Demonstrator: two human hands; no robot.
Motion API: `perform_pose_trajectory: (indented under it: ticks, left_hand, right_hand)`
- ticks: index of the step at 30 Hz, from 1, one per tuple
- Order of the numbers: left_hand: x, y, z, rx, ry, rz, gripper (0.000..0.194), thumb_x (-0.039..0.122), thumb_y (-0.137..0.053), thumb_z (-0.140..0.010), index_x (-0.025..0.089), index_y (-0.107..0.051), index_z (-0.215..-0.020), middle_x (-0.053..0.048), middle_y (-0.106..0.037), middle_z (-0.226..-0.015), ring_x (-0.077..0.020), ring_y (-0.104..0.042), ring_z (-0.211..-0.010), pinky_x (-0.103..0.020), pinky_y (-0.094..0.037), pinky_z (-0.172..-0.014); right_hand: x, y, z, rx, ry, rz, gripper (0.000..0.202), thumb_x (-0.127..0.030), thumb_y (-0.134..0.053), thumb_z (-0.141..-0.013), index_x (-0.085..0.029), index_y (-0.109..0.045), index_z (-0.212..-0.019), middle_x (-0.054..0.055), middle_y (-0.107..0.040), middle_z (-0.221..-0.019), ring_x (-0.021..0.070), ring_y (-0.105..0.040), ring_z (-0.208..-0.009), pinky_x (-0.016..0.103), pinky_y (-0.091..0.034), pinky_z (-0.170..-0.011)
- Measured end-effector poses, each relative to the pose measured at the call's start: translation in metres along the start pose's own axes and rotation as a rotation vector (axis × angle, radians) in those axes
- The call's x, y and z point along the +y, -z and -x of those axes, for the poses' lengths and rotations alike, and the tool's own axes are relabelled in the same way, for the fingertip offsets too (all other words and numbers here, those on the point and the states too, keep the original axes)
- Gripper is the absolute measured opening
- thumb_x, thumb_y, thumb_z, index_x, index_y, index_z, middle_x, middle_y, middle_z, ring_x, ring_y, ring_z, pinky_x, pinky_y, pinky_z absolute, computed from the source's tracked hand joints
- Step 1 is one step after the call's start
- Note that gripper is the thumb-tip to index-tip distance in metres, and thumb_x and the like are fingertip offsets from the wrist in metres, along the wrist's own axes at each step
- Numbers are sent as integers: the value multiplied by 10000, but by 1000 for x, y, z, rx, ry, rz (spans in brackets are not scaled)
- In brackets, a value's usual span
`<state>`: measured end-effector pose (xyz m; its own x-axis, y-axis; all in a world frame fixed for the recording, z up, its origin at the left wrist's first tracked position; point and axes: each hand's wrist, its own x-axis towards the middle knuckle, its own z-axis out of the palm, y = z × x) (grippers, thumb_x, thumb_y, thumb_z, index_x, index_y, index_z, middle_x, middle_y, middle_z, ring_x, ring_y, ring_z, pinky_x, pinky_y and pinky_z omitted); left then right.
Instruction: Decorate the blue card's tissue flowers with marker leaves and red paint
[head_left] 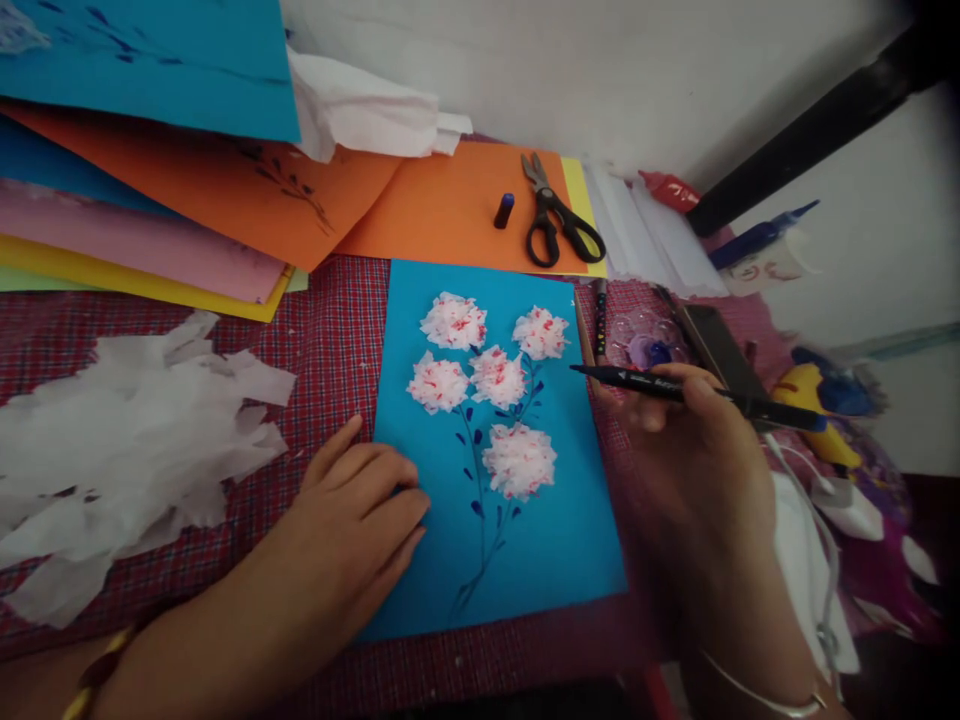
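Observation:
My left hand (371, 525) lies flat with its fingers out on the left edge of a blue paper sheet (570, 540). Several puffy white tissue flowers flecked with red, one a tissue flower (519, 461) low on the page, stand on the sheet. Thin dark stems with small blue leaves (478, 508) run below and beside them. Over the sheet's right edge, my right hand (701, 455) grips a black marker pen (637, 380). Its tip points left, raised near the upper right flower, and its far end is blue.
Torn white tissue pieces (127, 430) are heaped at the left. Behind lie stacked coloured sheets (187, 190), black-handled scissors (555, 210) and a dark pen cap (504, 211) on orange paper. A phone (724, 350) and a white cable (814, 500) are at the right.

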<state>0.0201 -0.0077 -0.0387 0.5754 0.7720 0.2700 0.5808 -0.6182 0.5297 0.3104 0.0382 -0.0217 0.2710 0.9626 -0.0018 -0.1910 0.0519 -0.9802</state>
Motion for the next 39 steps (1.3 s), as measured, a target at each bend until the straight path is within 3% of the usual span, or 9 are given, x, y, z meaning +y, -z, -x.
perform_pose_trajectory:
  ticks: [2, 5, 11, 15, 18, 21, 24, 30, 39]
  left_hand:
    - [4, -1, 3, 0, 55, -9, 238, 200, -469, -974, 232, -675, -859, 5, -671, -920, -171, -563, -953, -442, -226, -1183]
    - [7, -3, 7, 1, 35, -65, 294, 179, -429, -993, 234, -666, -828, 24, -673, -889, -159, -552, -911, -405, -179, -1182]
    - [4, -2, 9, -102, -100, -188, 260, 126, -484, -958, 207, -603, -741, 3, -606, -750, -195, -484, -736, -379, -349, -806]
    - [1, -1, 6, -163, -121, -157, 226, 141, -549, -934, 200, -584, -720, -4, -574, -717, -200, -464, -698, -363, -335, -709]
    - [-6, -1, 1, -157, -103, -84, 276, 225, -545, -960, 192, -578, -688, -13, -565, -688, -194, -463, -669, -354, -328, -672]
    - [-12, -1, -4, -162, -117, -11, 349, 280, -504, -993, 188, -578, -664, -11, -559, -655, -179, -448, -621, -339, -301, -620]
    - [-16, 3, -9, -173, -128, 34, 403, 325, -465, -1014, 186, -575, -652, -10, -561, -637, -172, -446, -594, -331, -287, -595]
    - [-16, 6, -10, -168, -89, 81, 457, 387, -412, -1027, 187, -554, -642, -21, -578, -647, -175, -459, -584, -334, -278, -576]
    - [-15, 4, -10, -138, -111, 64, 481, 373, -383, -1035, 191, -551, -624, -21, -570, -622, -173, -448, -567, -334, -268, -560]
  right_hand:
    - [-4, 6, -3, -65, -92, -49, 143, -357, -673, -840, -237, -717, -905, -31, -483, -575, 141, -550, -656, 362, -546, -842]
    - [-7, 11, -3, -147, -89, -15, 141, -341, -664, -850, -250, -723, -940, -20, -527, -601, 157, -602, -736, 347, -544, -847]
    - [-5, 8, 1, -273, -128, 62, 190, -388, -642, -863, -260, -718, -981, -8, -565, -623, 189, -640, -772, 361, -538, -799]
    - [-10, -6, 8, -162, 17, 101, 147, -331, -649, -853, -226, -720, -926, -12, -552, -590, 149, -590, -681, 294, -492, -712]
    - [-19, -23, 12, -79, 178, 174, 121, -285, -620, -865, -197, -690, -821, -26, -474, -512, 108, -478, -522, 254, -388, -523]
    - [-19, -42, 11, -114, 188, 249, 78, -286, -653, -848, -217, -633, -817, -40, -481, -552, 83, -416, -446, 242, -285, -414]
    - [-8, -53, 5, -141, 234, 319, 116, -283, -684, -824, -220, -589, -804, -54, -469, -573, 71, -407, -439, 232, -281, -398]
    - [14, -44, 0, -88, 346, 368, 156, -311, -673, -852, -229, -569, -769, -44, -453, -579, 80, -371, -447, 246, -259, -393]
    - [20, -43, 2, -109, 348, 380, 140, -301, -665, -870, -228, -576, -790, -56, -421, -544, 83, -389, -441, 235, -272, -400]
